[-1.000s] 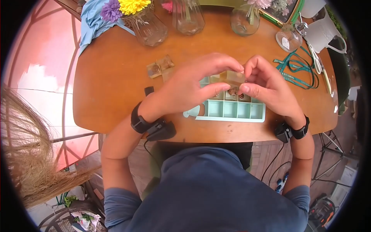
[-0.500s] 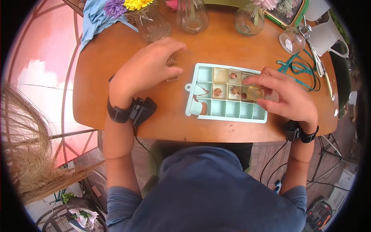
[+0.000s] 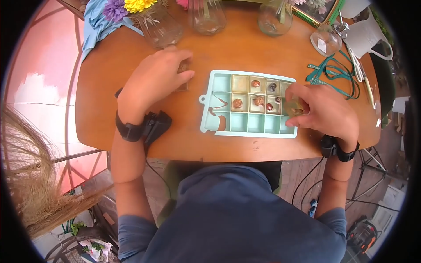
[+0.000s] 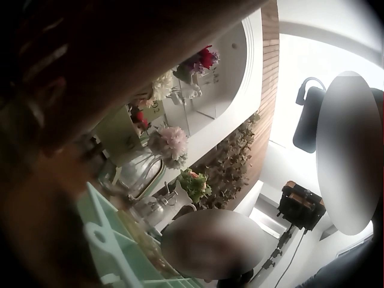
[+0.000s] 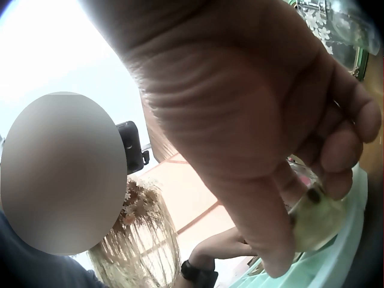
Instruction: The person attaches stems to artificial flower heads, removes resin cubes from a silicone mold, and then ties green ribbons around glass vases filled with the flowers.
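A mint-green compartment tray [image 3: 255, 134] lies on the wooden table, its left end torn. Clear square blocks with small brown or dark pieces inside fill several cells of its upper two rows; the bottom row holds none. At the tray's right end my right hand [image 3: 324, 107] pinches a clear yellowish block [image 3: 294, 107] between thumb and fingers; the right wrist view shows this block [image 5: 318, 222] close to the tray's edge. Left of the tray, my left hand [image 3: 153, 79] is curved over small clear blocks [image 3: 183, 83] on the table, its thumb and fingers around them.
Glass vases [image 3: 207, 17] with flowers stand along the back, beside a blue cloth [image 3: 98, 26] at the left. At the right are a green ribbon [image 3: 329, 76], scissors [image 3: 357, 65], a glass spray bottle [image 3: 326, 41] and a white pitcher [image 3: 366, 37].
My hands have moved apart from above the tray. The left went left to the blocks on the table; the right brought a block to the tray's right end.
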### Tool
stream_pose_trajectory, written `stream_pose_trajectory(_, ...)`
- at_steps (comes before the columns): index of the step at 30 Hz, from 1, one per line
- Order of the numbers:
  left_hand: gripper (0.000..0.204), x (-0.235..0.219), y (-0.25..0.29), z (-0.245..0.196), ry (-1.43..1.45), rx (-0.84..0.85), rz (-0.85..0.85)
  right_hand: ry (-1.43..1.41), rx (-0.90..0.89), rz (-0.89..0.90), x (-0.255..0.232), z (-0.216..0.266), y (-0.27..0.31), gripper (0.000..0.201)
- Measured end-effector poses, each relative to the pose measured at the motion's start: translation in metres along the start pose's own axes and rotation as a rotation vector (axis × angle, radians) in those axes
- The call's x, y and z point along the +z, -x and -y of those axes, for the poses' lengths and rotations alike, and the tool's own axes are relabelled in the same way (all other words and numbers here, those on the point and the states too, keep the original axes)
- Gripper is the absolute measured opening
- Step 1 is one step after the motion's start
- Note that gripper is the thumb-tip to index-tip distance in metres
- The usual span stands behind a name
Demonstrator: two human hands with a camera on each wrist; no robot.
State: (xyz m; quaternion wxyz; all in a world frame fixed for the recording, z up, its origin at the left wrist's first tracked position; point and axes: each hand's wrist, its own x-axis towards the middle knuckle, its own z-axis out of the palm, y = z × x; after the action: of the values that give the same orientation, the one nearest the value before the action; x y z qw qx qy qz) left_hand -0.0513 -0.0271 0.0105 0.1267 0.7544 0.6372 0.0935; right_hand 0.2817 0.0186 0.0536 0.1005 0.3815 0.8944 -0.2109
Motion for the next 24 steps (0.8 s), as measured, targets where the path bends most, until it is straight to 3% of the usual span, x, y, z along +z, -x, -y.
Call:
stream_pose_trajectory(5, 0.025, 0.002, -0.003, 0.003, 0.045, 0.104, -0.007, 0.005, 0.008, -0.02, 0.006, -0.003, -0.004, 0.045)
stream_pose_trajectory(11, 0.032, 0.006, -0.006, -0.025, 0.399, 0.429, -0.18, -0.085, -0.037, -0.026, 0.004, -0.006, -0.004, 0.034)
stream_pose_trajectory(14, 0.036, 0.007, 0.003, -0.048, 0.491, 0.497, -0.012, -0.076, -0.028, -0.015, 0.006, -0.004, -0.007, 0.031)
stream_pose_trajectory(18, 0.036, 0.031, 0.007, -0.062, 0.539, 0.697, 0.047, -0.094, -0.023, 0.052, 0.006, -0.006, -0.014, 0.032)
stream_pose_trajectory(24, 0.036, 0.041, 0.011, -0.068, 0.538, 0.714, 0.043, -0.115, 0.023, 0.07, 0.003, 0.0, -0.016, 0.035)
